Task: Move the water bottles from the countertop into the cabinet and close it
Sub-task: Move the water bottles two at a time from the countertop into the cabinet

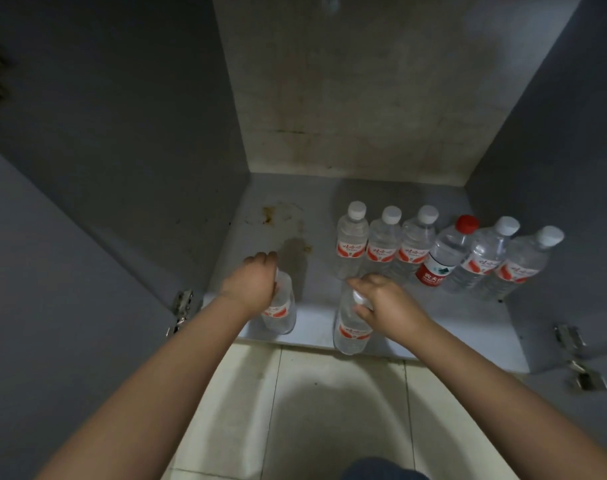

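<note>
- The left hand is wrapped around the top of a clear plastic water bottle with a red and white label. The fingers are curled shut over the cap, so the cap is hidden.
- This left bottle stands upright on the grey cabinet floor, near the front edge.
- The right hand pinches the white cap of a second clear plastic water bottle with a red and white label. The fingers are closed on the cap.
- This second bottle is right at the front edge of the cabinet floor. I cannot tell if its bottom touches the floor or hangs just above it.
- Both bare arms reach forward into the open cabinet.
- Behind the hands, a row of six bottles stands on the cabinet floor, touching side by side, on the right half.
- Five of them are clear bottles with white caps and red and white labels.
- One is a clear bottle with a red cap and a red label. It is fourth from the left.
- A brown stain marks the cabinet floor on the left, behind the left hand.
- The open grey cabinet door is on the left, with a metal hinge.
- More metal hinges show on the right side.
- Pale floor tiles lie below the cabinet.
</note>
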`<state>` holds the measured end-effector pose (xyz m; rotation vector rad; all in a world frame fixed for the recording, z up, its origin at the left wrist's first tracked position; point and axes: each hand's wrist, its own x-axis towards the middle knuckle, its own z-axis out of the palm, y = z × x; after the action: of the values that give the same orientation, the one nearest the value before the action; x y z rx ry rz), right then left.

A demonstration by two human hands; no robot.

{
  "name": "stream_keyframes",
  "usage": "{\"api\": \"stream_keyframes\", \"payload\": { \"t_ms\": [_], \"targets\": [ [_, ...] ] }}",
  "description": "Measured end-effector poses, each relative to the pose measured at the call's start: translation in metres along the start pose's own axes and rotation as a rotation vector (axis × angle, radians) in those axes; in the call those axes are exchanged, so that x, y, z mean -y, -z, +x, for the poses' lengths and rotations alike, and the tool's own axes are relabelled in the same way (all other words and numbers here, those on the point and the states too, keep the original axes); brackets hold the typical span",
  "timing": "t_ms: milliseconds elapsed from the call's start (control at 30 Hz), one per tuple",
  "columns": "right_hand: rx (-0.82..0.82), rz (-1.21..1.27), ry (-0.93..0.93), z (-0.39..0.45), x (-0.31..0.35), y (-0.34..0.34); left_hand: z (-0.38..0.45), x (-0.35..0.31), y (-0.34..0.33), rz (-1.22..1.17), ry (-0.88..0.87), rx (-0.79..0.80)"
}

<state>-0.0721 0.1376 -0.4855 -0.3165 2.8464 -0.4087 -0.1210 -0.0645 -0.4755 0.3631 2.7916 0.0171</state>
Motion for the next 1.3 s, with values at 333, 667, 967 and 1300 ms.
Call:
{"api": "stream_keyframes", "payload": {
  "t_ms": [333,667,967,1300],
  "targets": [
    [0.044,-0.179,0.124,0.079,0.032,0.025,-0.004,-0.007,-0.018,-0.108,0.068,-0.092],
    [-0.048,-0.254,0.037,0.141,0.028,0.032,-0.006,0.002,-0.024,-0.130,0.129,-0.125],
    [-0.073,-0.395,-0.048,0.155,0.017,0.026,-0.006,0.007,-0.025,-0.047,0.140,-0.119],
    [-0.026,-0.352,-0.027,0.158,0.014,0.033,-0.006,-0.003,-0.024,-0.025,0.118,-0.103]
  ]
}}
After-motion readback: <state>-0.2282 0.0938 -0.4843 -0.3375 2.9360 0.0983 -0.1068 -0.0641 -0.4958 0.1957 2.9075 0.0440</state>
